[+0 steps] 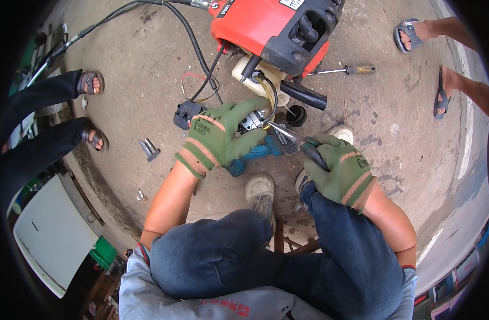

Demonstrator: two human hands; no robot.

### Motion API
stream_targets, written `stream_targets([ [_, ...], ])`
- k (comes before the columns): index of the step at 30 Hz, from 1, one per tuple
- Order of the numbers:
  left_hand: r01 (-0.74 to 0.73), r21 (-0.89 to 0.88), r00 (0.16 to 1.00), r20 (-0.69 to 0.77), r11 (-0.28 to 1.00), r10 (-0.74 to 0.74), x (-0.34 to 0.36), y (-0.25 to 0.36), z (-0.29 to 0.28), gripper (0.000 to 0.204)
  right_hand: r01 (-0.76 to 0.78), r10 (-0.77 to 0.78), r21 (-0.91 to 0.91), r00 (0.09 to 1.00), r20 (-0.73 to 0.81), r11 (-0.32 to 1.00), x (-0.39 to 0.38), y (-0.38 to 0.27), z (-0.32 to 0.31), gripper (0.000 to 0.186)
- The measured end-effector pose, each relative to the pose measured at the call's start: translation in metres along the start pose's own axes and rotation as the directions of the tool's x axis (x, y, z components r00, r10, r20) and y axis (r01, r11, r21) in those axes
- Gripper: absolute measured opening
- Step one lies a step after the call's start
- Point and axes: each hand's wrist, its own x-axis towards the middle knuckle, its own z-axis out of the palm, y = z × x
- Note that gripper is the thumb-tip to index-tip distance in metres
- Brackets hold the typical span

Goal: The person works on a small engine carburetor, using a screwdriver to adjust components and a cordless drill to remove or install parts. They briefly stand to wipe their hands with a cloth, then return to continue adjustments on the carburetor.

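Note:
Both my hands wear green knit gloves. My left hand [218,130] is closed around a small silver carburetor [251,121], its thumb and fingers on either side. In my right hand [340,170] are needle-nose pliers [286,132] with dark handles; their tips reach the thin hose [273,101] beside the carburetor. Whether the jaws grip the hose is too small to tell. Thin yellowish and black hoses run up to a whitish fuel tank [282,80] under a red and black engine [266,26]. A teal cordless power tool [258,152] lies beneath my hands.
A black plastic housing [188,113] lies left of my left hand, a black cap [296,115] near the plier tips. Behind are a thick black tube [306,96] and a screwdriver [356,70]. Metal pins [149,150] lie leftward. Sandalled people stand at both sides.

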Motion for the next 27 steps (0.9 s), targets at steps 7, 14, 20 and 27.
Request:
stream_targets([
  [7, -0.048, -0.077, 0.994, -0.097, 0.996, 0.041, 0.001, -0.004, 0.015, 0.078, 0.004, -0.009, 0.07, 0.998, 0.067, 0.998, -0.002, -0.001, 0.0, 0.031],
  [14, -0.016, -0.085, 0.985, -0.172, 0.996, 0.002, 0.004, 0.003, 0.024, 0.078, -0.141, 0.134, 0.036, 0.979, 0.151, 0.989, 0.002, -0.013, -0.006, 0.034],
  [20, 0.033, 0.011, 0.98, -0.199, 0.999, -0.031, 0.002, 0.009, 0.031, 0.079, -0.177, 0.167, 0.046, 0.972, 0.168, 0.983, 0.003, -0.01, -0.001, 0.038],
  [27, 0.054, 0.027, 0.973, -0.228, 0.998, -0.046, -0.003, 0.014, 0.028, 0.072, -0.256, 0.216, 0.13, 0.94, 0.263, 0.958, 0.009, -0.006, -0.004, 0.039],
])
